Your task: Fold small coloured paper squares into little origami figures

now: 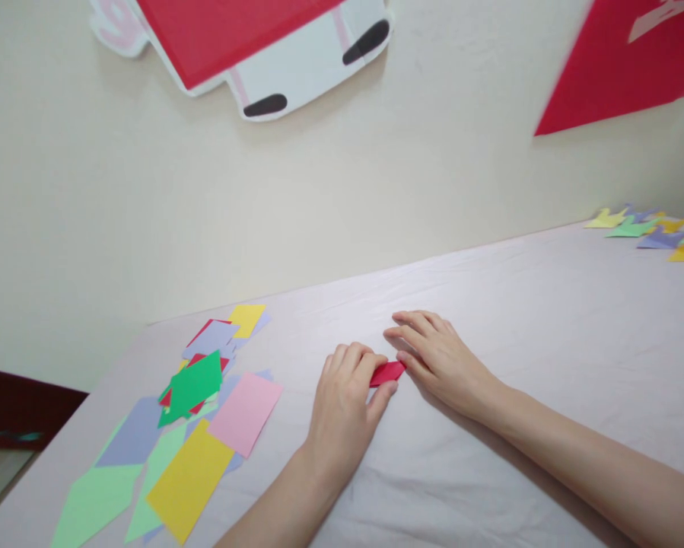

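Note:
A small folded red paper lies on the white cloth-covered table near its middle. My left hand rests palm down over the paper's left end, fingers curled, pressing it flat. My right hand lies palm down on the paper's right end, with its fingers spread and its thumb along the paper's edge. Most of the paper is hidden under the two hands.
Loose coloured paper sheets lie scattered at the left: a yellow one, a pink one, a green one, and lilac ones. Several folded paper figures sit at the far right. The wall behind carries red and white paper decorations.

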Motion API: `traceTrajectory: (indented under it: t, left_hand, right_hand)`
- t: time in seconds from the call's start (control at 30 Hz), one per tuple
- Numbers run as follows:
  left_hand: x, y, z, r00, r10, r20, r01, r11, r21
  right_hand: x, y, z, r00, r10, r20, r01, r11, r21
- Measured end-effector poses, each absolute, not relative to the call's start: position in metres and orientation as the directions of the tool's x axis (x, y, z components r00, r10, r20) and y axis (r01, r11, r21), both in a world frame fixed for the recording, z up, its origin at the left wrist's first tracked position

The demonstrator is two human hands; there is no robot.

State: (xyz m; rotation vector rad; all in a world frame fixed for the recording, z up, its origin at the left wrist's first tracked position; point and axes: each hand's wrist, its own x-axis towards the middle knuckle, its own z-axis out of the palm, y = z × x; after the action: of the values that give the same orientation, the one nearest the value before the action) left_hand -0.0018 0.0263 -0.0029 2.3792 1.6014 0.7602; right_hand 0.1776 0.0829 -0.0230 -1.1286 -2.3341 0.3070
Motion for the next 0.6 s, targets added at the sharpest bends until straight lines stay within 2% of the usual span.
traceTrajectory:
  t: [0.2,0.6]
  left_hand:
    - [-0.002,0.024,-0.003,0.281,0.905,0.319,0.81,-0.402,0.426]
    - [-0.003,0.028,-0.006,0.219,0.934,0.281,0.794,-0.338,0.505]
  right_hand:
    - [0.181,0.081,-0.01,-0.566,0.749,0.345,0.479,0.639,-0.602]
    - [0.181,0.08,-0.006,-0.603,0.744,0.289,0.463,0.621,-0.633]
